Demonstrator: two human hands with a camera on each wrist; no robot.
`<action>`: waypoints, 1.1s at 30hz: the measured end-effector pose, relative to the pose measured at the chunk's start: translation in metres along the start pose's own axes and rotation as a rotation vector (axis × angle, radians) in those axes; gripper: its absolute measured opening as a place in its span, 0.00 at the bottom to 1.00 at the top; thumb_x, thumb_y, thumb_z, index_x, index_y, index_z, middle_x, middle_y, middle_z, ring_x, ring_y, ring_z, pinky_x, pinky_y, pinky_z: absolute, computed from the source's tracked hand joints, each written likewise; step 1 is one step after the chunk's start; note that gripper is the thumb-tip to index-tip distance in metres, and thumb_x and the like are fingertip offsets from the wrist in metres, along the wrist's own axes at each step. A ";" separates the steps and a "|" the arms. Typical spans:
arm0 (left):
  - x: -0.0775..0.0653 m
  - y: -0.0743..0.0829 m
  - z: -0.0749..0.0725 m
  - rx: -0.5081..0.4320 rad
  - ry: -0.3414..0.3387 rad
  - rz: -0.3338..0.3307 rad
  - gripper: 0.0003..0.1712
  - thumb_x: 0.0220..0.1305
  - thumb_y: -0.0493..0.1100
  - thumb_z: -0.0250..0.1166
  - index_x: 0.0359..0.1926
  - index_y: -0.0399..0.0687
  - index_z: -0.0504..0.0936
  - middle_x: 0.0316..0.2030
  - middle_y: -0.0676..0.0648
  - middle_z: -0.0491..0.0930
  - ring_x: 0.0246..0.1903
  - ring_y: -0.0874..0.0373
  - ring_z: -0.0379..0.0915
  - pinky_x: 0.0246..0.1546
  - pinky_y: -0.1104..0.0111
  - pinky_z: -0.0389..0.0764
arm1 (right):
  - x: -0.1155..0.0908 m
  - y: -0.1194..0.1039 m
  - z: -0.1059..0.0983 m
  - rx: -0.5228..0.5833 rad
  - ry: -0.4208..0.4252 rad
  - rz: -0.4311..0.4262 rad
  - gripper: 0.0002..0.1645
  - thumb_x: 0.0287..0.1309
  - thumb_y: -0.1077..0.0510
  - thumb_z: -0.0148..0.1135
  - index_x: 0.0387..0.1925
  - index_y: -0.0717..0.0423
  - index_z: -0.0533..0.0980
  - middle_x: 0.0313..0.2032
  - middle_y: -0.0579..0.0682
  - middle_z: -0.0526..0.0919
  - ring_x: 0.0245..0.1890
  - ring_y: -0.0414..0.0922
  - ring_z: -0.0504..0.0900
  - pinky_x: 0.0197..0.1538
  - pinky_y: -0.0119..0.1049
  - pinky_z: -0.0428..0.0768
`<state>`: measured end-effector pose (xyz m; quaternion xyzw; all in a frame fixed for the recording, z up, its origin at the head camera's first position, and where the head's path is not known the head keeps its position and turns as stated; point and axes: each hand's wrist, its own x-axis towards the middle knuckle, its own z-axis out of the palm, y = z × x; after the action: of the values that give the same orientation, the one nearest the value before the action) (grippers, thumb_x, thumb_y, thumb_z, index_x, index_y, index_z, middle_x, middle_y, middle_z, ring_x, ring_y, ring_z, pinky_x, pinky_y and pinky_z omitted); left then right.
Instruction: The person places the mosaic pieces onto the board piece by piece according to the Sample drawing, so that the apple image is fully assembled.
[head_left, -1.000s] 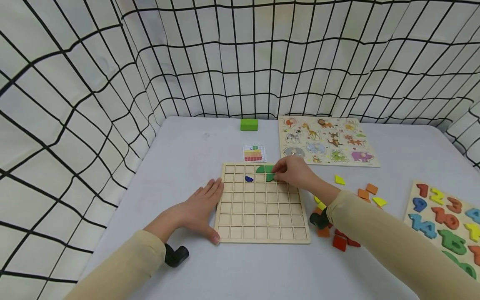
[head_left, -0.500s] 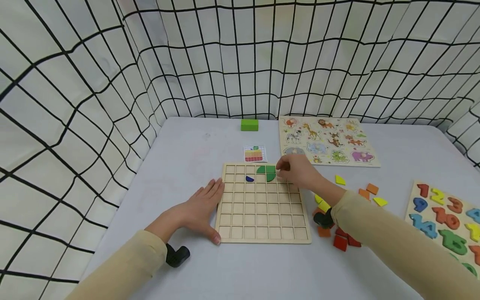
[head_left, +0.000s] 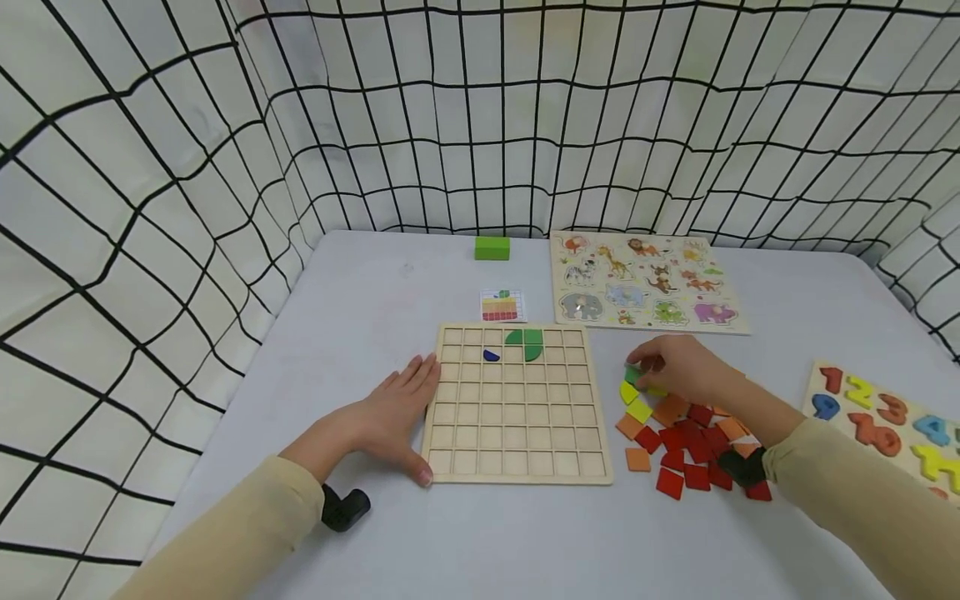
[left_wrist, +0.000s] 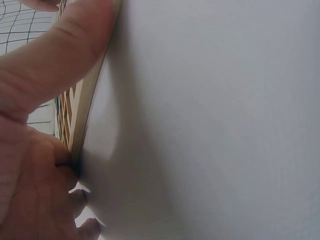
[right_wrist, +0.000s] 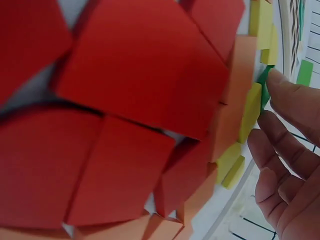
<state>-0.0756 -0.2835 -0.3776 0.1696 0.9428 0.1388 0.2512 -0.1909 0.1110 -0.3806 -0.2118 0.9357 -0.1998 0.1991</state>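
Note:
My left hand [head_left: 393, 419] rests along the left edge of a wooden grid board [head_left: 520, 483], its fingers fairly straight and the thumb at the near left corner. In the left wrist view the thumb [left_wrist: 65, 50] lies against the board's side [left_wrist: 87, 95]. Green pieces [head_left: 533, 337] and a small dark blue piece [head_left: 491, 356] lie in the board's upper cells. To the right of the board, my right hand [head_left: 686, 367] pinches a green tile [right_wrist: 264, 90] between thumb and finger, close beside yellow tiles [head_left: 639, 409].
Red tiles [head_left: 670, 483] and orange tiles [head_left: 638, 459] lie loose below the right hand. A pattern card [head_left: 502, 306] and a green block [head_left: 492, 248] sit behind the board. An animal puzzle [head_left: 648, 283] and a number puzzle [head_left: 892, 417] stand farther right; black netting surrounds the table.
My right hand has left the green pieces on the board, moved right to the loose tiles and pinched a green one. The left hand has kept its place on the board.

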 end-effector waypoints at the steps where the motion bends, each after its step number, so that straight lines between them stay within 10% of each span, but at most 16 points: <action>1: 0.000 -0.001 0.000 -0.001 0.001 0.000 0.84 0.41 0.63 0.83 0.79 0.28 0.37 0.81 0.32 0.30 0.81 0.36 0.25 0.79 0.39 0.41 | 0.000 0.000 0.001 0.001 0.000 -0.004 0.21 0.60 0.61 0.72 0.54 0.63 0.83 0.41 0.54 0.86 0.42 0.48 0.78 0.44 0.37 0.82; 20: -0.001 -0.005 -0.003 0.020 -0.002 0.000 0.83 0.42 0.65 0.82 0.79 0.29 0.37 0.81 0.33 0.31 0.81 0.37 0.25 0.79 0.39 0.41 | 0.030 -0.048 0.014 0.039 0.253 -0.179 0.04 0.63 0.67 0.67 0.39 0.58 0.81 0.37 0.53 0.85 0.40 0.49 0.81 0.47 0.46 0.83; 33: -0.001 -0.004 0.001 0.006 0.004 0.011 0.83 0.43 0.66 0.82 0.80 0.29 0.37 0.81 0.33 0.31 0.81 0.37 0.25 0.79 0.39 0.41 | 0.081 -0.113 0.039 0.147 0.158 -0.216 0.06 0.66 0.62 0.67 0.42 0.57 0.86 0.41 0.53 0.88 0.41 0.47 0.84 0.48 0.41 0.84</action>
<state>-0.0752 -0.2872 -0.3787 0.1754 0.9427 0.1375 0.2482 -0.2046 -0.0325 -0.3851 -0.2794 0.9031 -0.3043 0.1171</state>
